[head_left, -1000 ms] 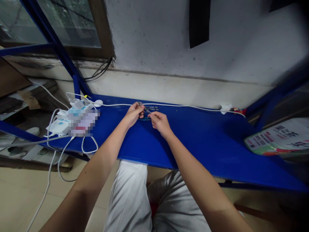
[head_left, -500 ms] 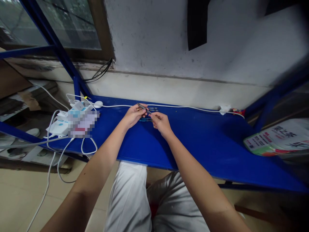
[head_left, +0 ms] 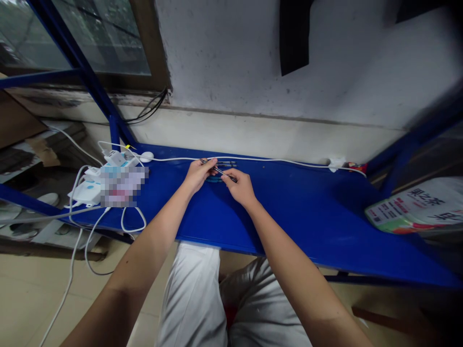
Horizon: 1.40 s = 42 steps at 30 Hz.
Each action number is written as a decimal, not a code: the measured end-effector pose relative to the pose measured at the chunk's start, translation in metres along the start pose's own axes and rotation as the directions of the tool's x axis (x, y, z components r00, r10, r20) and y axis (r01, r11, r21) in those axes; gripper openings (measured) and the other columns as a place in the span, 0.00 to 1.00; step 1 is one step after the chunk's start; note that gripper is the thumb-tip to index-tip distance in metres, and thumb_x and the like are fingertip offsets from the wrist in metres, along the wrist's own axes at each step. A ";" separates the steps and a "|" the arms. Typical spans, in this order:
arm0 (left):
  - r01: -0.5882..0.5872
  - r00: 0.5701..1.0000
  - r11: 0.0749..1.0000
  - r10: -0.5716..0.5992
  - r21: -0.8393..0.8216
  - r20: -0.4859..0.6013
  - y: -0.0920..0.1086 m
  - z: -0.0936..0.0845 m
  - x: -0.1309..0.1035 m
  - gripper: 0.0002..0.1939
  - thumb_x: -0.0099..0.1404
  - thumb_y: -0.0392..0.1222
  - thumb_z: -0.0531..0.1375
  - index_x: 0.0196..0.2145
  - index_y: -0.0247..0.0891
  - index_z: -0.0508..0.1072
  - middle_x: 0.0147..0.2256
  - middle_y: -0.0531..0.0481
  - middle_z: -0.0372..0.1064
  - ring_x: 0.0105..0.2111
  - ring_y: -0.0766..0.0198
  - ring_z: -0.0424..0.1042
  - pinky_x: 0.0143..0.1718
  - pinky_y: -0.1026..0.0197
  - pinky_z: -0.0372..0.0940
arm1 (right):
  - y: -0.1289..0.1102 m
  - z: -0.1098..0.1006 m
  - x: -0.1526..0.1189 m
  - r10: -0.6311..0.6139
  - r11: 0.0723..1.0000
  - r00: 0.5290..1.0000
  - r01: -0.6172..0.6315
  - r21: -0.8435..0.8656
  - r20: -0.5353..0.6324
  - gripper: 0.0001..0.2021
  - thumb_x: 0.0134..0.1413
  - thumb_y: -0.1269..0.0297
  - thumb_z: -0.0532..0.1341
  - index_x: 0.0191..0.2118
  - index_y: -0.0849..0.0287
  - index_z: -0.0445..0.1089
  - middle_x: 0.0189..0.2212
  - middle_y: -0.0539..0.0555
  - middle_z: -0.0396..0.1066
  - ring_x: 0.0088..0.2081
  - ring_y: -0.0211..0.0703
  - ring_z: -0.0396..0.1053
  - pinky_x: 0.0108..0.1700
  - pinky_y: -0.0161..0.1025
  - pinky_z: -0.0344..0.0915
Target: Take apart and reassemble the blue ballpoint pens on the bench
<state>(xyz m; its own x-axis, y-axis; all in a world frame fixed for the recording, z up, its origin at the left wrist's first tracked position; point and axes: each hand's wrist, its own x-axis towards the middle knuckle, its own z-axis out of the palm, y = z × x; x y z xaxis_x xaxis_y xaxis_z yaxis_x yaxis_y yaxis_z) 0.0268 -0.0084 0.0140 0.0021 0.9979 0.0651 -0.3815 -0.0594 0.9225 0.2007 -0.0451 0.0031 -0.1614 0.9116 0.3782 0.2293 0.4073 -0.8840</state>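
Your left hand [head_left: 198, 174] and right hand [head_left: 240, 186] both pinch one thin pen [head_left: 220, 171] over the blue table [head_left: 296, 212]. It seems unfinished. Other pens [head_left: 227, 164] lie close by; whether they're done, I can't tell.

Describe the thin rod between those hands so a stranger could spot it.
Over the blue table, find the left hand and right hand close together. Between them slants a thin, pen-like rod. Unlike the thin pieces lying on the table, it is held.
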 end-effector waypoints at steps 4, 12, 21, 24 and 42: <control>0.021 0.997 0.999 -0.016 -0.049 0.082 0.007 -0.003 -0.002 0.14 0.58 0.42 0.75 0.34 0.36 0.74 0.34 0.47 0.79 0.31 0.64 0.76 0.35 0.61 0.70 | 0.005 -0.001 0.002 0.036 0.999 0.998 -0.034 0.034 -0.043 0.11 0.59 0.55 0.64 0.37 0.57 0.77 0.27 0.51 0.74 0.31 0.44 0.70 0.34 0.37 0.63; -0.003 0.985 0.998 0.013 -0.058 0.171 0.008 0.000 -0.005 0.10 0.59 0.33 0.72 0.34 0.35 0.75 0.36 0.45 0.80 0.32 0.67 0.76 0.37 0.64 0.69 | 0.008 -0.001 0.005 0.081 0.989 0.995 -0.074 0.124 -0.053 0.15 0.57 0.52 0.65 0.43 0.56 0.77 0.24 0.48 0.70 0.25 0.39 0.64 0.29 0.36 0.60; -0.071 0.989 0.991 0.055 -0.116 -0.135 0.006 -0.013 0.008 0.15 0.63 0.37 0.72 0.33 0.38 0.66 0.34 0.48 0.79 0.34 0.63 0.81 0.39 0.60 0.72 | 0.010 -0.022 0.013 0.198 0.970 0.970 -0.173 0.174 -0.141 0.14 0.50 0.53 0.68 0.38 0.57 0.75 0.21 0.46 0.67 0.20 0.36 0.62 0.25 0.36 0.58; -0.105 0.970 0.991 0.085 -0.078 -0.229 0.004 -0.018 0.010 0.12 0.64 0.33 0.70 0.35 0.38 0.68 0.35 0.49 0.78 0.35 0.63 0.81 0.38 0.61 0.72 | 0.019 -0.035 0.017 0.243 0.968 0.949 -0.223 0.116 -0.199 0.14 0.48 0.54 0.68 0.37 0.58 0.76 0.21 0.48 0.69 0.22 0.38 0.63 0.26 0.36 0.59; 0.002 0.939 0.991 0.044 0.133 -0.342 -0.010 -0.022 0.013 0.13 0.58 0.26 0.69 0.34 0.36 0.68 0.28 0.49 0.76 0.27 0.60 0.79 0.31 0.60 0.73 | 0.028 -0.038 0.016 0.200 0.958 0.957 -0.236 -0.164 -0.209 0.10 0.44 0.62 0.66 0.33 0.60 0.81 0.25 0.52 0.76 0.26 0.41 0.66 0.31 0.38 0.60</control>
<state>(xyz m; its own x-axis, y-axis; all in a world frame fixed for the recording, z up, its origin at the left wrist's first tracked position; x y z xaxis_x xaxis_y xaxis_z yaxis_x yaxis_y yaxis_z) 0.0106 0.0055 -0.0026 -0.3311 0.9432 -0.0284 -0.2549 -0.0604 0.9651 0.2408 -0.0168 -0.0048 0.0921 0.9658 0.2423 0.4152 0.1839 -0.8909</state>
